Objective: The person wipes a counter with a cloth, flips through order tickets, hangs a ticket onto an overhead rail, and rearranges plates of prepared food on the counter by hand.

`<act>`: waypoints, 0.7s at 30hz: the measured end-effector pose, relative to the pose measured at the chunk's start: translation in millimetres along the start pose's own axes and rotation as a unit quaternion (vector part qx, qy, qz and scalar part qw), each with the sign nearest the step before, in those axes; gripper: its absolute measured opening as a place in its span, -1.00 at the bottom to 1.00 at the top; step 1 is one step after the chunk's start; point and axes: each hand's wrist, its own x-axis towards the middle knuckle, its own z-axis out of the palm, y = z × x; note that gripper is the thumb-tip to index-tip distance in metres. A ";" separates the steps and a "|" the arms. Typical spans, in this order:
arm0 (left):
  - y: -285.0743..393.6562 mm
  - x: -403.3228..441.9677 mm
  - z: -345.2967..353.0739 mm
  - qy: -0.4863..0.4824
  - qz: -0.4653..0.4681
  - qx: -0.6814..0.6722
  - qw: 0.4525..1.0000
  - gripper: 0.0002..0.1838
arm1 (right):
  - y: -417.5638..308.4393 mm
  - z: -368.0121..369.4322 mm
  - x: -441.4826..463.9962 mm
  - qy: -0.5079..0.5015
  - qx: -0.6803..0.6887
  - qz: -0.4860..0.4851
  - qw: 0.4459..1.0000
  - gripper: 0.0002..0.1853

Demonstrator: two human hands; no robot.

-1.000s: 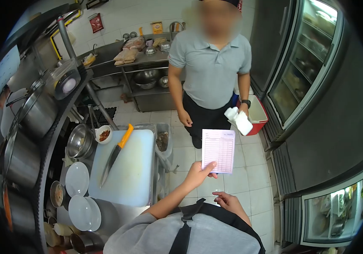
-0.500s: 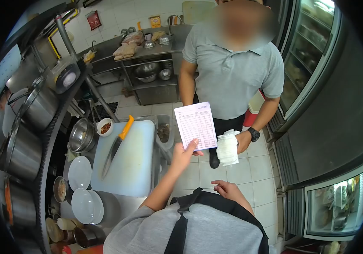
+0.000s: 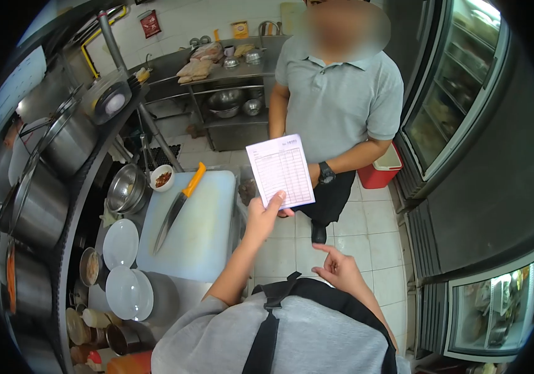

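My left hand (image 3: 266,215) is closed on a printed order pad (image 3: 281,167), thumb on its front and fingers behind. The pad is held up in front of a co-worker in a grey polo shirt (image 3: 345,112), its ruled form facing me. My right hand (image 3: 340,269) holds nothing; it is raised near my apron with the index finger stretched out and the thumb apart. Behind the pad, the co-worker's hands are hidden; a black wristwatch (image 3: 326,173) shows on one forearm.
To the left, a knife (image 3: 180,209) with an orange handle lies on a cutting board (image 3: 208,243). Near it are a small bowl of red flakes (image 3: 162,178), metal bowls and white plates (image 3: 128,293). A red cooler box (image 3: 381,168) stands behind the co-worker; glass-door fridges (image 3: 497,299) line the right.
The co-worker's arm with the stack of white slips has moved left behind the pad, hiding the slips. My right hand has risen slightly. The pad has shifted a little left and up.
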 end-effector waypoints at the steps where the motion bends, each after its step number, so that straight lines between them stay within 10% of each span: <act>1: 1.6 0.4 -3.4 0.005 0.001 0.001 1.000 -0.68 | -10.0 -2.4 3.3 0.003 0.011 -0.017 1.000 -0.42; 8: 18.4 1.7 -4.5 0.012 0.020 -0.008 1.000 -0.67 | -108.2 -32.9 23.0 0.113 -0.074 -0.191 0.972 -0.37; 13: 21.2 -0.8 -2.2 0.024 0.020 -0.001 1.000 -0.67 | -189.9 -57.5 41.1 0.295 -0.210 -0.425 0.830 -0.17; 21: 20.9 -0.8 -2.1 0.010 0.018 -0.027 0.999 -0.66 | -176.4 -44.6 25.6 0.237 -0.209 -0.580 0.751 -0.15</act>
